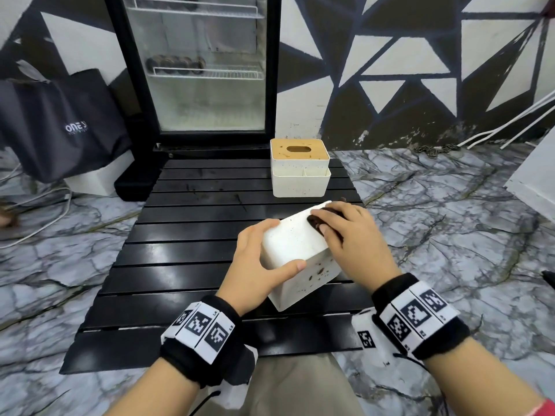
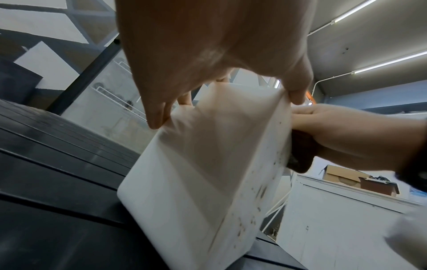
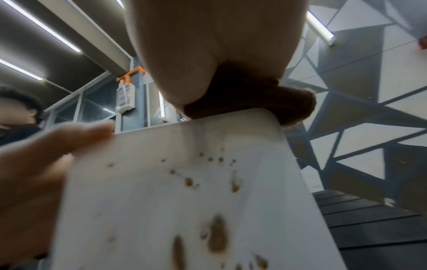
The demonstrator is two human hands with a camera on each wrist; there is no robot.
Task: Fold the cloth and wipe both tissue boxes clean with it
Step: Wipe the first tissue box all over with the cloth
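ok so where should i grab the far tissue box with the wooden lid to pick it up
Take the far tissue box by its two plain white side walls, coming from above with one hand spanning it. It stands upright; the front has an open tray, and the wooden lid may lift off.

Looks like a café or small shop backroom, not a home. Beyond the left hand (image 1: 255, 259) gripping the near tissue box (image 1: 295, 244): glass-door display fridge (image 1: 198, 64) w/ wire shelves, a row of dark round items on one. Wall behind and to the right of the grip has a black-and-white triangle mural (image 1: 420, 64). Both hands work over a low black slatted table (image 1: 186, 253) on marble-look floor (image 1: 450, 223). Left of the grip, dark tote bag (image 1: 60, 124) w/ printed logo. Overhead, per wrist views: long strip lights (image 2: 390, 62), exposed conduit, steel-and-glass framing.
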